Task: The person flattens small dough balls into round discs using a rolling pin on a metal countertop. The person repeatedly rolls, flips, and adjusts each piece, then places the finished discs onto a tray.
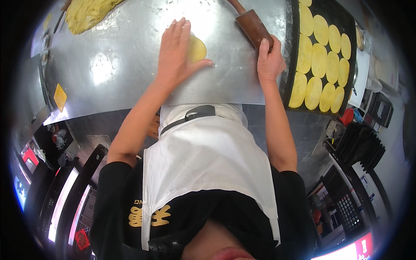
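My left hand [175, 54] lies flat on the steel table with its fingers stretched forward and the thumb out to the right. Partly under it, showing between thumb and forefinger, is a small flat round of yellow dough [198, 49]. To the right, my right hand [271, 61] grips the near end of a brown wooden rolling pin [254, 27]. The pin slants toward the far left, apart from the dough round; its thin far handle runs to the picture's top edge.
A large lump of yellow dough [89, 15] sits at the far left of the steel table [130, 82]. A yellow scraper [60, 98] lies near the left front edge. At the right, a black tray [329, 11] holds rows of flat oval dough pieces [319, 60].
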The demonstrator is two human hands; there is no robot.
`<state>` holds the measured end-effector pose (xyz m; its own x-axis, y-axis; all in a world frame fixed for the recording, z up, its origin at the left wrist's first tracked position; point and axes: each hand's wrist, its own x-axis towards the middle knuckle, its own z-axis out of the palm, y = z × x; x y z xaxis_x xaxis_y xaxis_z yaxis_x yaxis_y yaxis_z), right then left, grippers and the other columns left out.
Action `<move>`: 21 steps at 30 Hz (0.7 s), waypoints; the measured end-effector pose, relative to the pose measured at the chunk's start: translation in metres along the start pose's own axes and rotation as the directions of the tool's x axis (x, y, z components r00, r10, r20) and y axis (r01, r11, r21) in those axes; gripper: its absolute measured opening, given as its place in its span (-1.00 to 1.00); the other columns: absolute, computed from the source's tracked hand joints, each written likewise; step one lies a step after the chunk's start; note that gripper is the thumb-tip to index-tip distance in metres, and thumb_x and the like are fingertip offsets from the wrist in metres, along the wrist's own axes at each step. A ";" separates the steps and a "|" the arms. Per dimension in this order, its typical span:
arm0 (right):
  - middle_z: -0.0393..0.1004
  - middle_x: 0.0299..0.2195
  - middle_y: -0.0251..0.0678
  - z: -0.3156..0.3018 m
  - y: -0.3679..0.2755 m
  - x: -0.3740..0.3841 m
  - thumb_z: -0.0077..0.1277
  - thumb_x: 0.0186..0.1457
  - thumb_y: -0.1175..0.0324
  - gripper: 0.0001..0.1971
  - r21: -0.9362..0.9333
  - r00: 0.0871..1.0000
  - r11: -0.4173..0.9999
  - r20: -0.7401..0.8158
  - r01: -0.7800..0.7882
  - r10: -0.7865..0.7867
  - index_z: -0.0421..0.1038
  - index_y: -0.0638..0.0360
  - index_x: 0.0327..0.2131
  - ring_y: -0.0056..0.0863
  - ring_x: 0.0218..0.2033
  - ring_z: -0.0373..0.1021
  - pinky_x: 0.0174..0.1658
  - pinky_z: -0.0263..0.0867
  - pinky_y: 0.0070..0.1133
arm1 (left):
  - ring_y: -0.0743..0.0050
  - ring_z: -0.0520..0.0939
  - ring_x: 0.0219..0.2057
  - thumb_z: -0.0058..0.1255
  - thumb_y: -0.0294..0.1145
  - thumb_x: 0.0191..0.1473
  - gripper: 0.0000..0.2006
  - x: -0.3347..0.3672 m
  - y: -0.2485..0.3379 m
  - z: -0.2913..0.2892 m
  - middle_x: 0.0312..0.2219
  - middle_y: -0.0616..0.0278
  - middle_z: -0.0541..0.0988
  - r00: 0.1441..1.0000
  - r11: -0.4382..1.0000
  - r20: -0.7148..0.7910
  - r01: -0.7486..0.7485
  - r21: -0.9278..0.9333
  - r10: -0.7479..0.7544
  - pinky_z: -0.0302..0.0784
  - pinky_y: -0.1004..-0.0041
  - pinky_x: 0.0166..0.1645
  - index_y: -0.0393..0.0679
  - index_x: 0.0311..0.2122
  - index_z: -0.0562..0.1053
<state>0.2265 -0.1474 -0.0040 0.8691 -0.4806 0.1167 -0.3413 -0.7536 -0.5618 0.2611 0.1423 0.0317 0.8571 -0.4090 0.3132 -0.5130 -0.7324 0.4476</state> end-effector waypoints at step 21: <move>0.71 -0.28 -0.26 -0.002 -0.037 -0.008 0.23 0.21 -0.14 -0.39 0.331 0.972 0.939 0.232 -0.096 0.018 0.43 -0.06 0.21 -0.29 -0.22 0.65 -0.06 0.48 -0.39 | -0.04 0.37 0.36 0.03 -0.15 0.37 -0.42 -0.007 -0.022 0.008 0.34 -0.06 0.38 0.945 0.854 -0.095 0.236 -0.463 -0.312 0.28 0.10 0.42 -0.19 0.38 0.32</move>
<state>0.2317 -0.1169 0.0179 0.9223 -0.3765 -0.0867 -0.2855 -0.5129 -0.8096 0.2666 0.1569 0.0134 0.9660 -0.1061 0.2360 -0.2578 -0.4700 0.8442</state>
